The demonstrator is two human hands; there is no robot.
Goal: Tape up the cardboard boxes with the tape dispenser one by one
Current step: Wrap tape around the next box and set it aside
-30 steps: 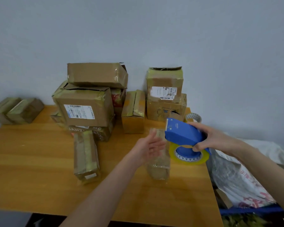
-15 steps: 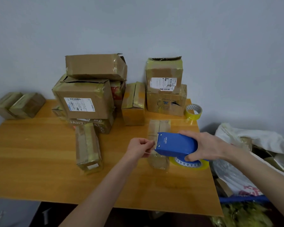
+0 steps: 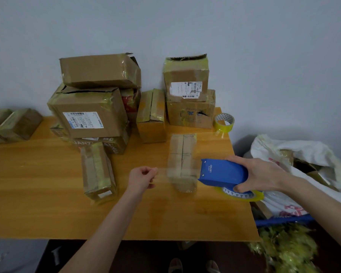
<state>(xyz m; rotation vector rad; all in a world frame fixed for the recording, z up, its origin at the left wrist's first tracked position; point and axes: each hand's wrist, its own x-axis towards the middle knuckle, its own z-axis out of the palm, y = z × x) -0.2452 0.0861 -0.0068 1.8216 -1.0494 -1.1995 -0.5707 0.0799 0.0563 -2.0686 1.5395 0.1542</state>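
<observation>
The bench point(image 3: 37, 194) is smooth, faintly shiny orange-brown wood, the cardboard boxes point(image 3: 91, 107) are matt brown card banded in glossy yellowish tape, the tape dispenser point(image 3: 222, 172) is smooth blue plastic, and the tape strip point(image 3: 161, 175) drawn from it is clear and glossy.

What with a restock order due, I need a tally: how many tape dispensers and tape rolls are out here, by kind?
Tape dispenser: 1 (blue, held in the right hand)
Tape rolls: 2 (loaded roll on the dispenser, loose roll on the table near the wall)
Total: 3
</observation>
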